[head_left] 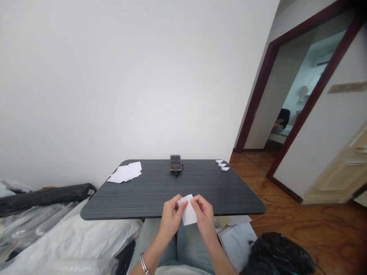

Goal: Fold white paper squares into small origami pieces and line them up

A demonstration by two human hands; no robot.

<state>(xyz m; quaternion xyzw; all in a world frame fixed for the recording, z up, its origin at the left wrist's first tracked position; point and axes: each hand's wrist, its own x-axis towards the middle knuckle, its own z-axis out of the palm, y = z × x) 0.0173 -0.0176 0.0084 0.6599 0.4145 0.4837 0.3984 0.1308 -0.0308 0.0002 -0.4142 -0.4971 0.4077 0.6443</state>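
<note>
Between my two hands is a small white sheet of paper (189,214), held up over the front edge of the dark table (155,194). My left hand (172,214) pinches its left side, thumb on the near face. On the opposite side my right hand (203,214) grips the sheet with thumb and fingers. A pile of white paper sheets (124,173) lies loosely spread at the table's left. Several small folded white papers (222,165) rest in a row near the far right corner.
A phone-like device (176,163) with a cable stands at the table's back middle, by the white wall. Plastic-wrapped bundles (74,236) lie left of the table. A black plastic bag (278,254) sits on the wooden floor at right. Beyond the doorway, part of a seated person shows.
</note>
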